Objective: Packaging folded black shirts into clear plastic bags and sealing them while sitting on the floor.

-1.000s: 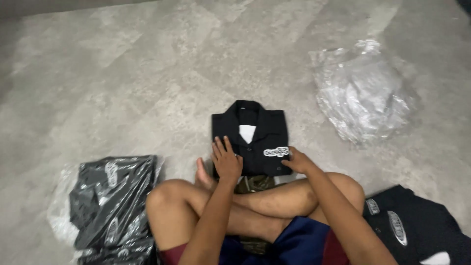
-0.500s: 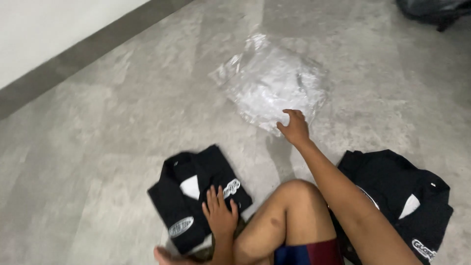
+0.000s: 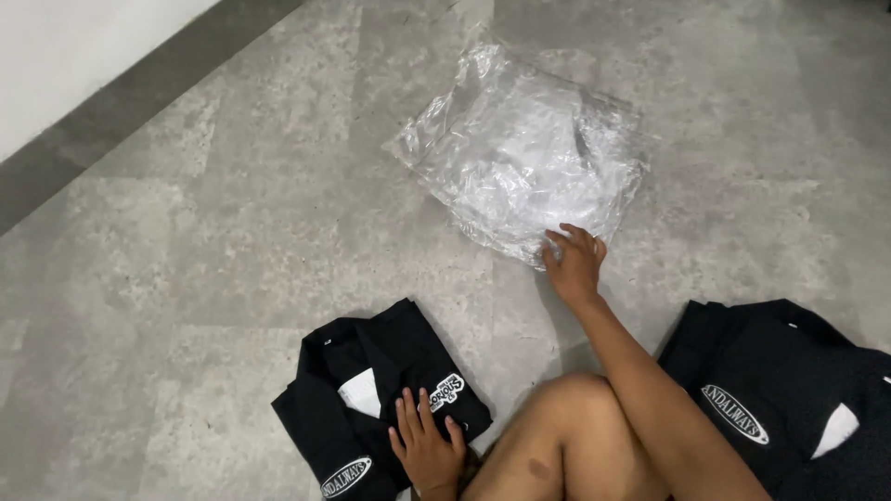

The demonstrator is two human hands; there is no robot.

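Head | right hand (image 3: 574,264) seemingly pinching plastic bag (image 3: 520,158) | left hand (image 3: 427,447) flat on folded shirt (image 3: 371,399)

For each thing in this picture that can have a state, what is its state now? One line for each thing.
Clear crumpled plastic bags: lying flat in a pile on the floor, near edge touched by the right hand.
Folded black shirt with white patches: folded, collar up, pressed under the left hand.
Second black shirt: lying apart, loosely folded.
Left hand: open, flat.
Right hand: fingers curled on the bag edge.

Single head-worn view — steeply down, close over the floor (image 3: 232,232)
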